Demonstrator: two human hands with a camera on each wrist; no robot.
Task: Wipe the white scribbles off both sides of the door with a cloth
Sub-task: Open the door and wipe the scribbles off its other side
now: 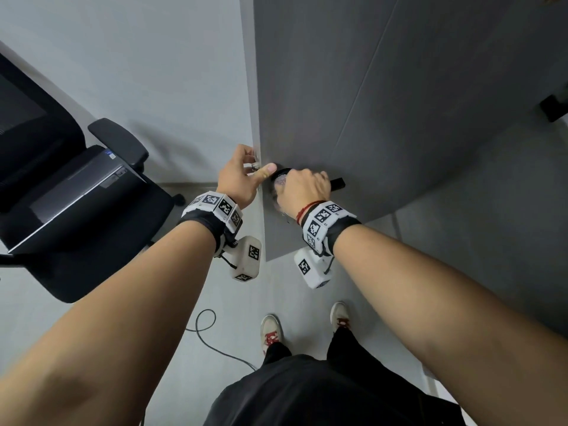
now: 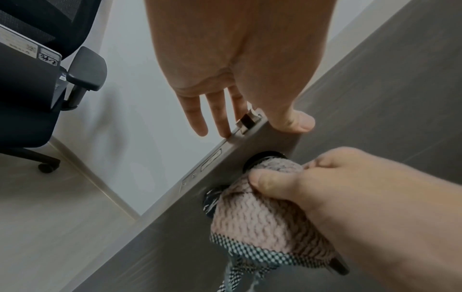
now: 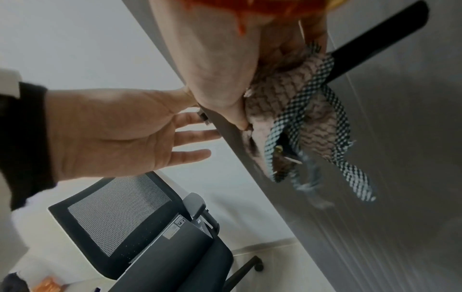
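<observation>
Presently, head view: the grey door (image 1: pixel 384 96) stands ajar ahead, its free edge running up and down between the two hands; no white scribbles can be made out on this face.
Left hand, head view: the left hand (image 1: pixel 239 176) clasps the door's edge by the latch, thumb on the near face, fingers wrapped round to the far side.
Right hand, head view: the right hand (image 1: pixel 304 186) is closed over the cloth on the black lever handle (image 1: pixel 337 182), just right of the edge.
Left wrist view: the pink knitted cloth (image 2: pixel 262 213) with its chequered trim is bunched in the right hand's curled fingers (image 2: pixel 322 164) and thumb, against the handle's round base (image 2: pixel 265 157); the left fingers lie fairly straight beside the metal latch (image 2: pixel 247 120).
Right wrist view: the handle's long axis runs away from the door edge, along the near face; cloth ends dangle below the fist.
Key relation: the right hand is on the near face, the left straddles the edge, so the far side probably lies nearer the left fingers.
Background: a black office chair (image 1: pixel 76 192) stands to the left.
</observation>
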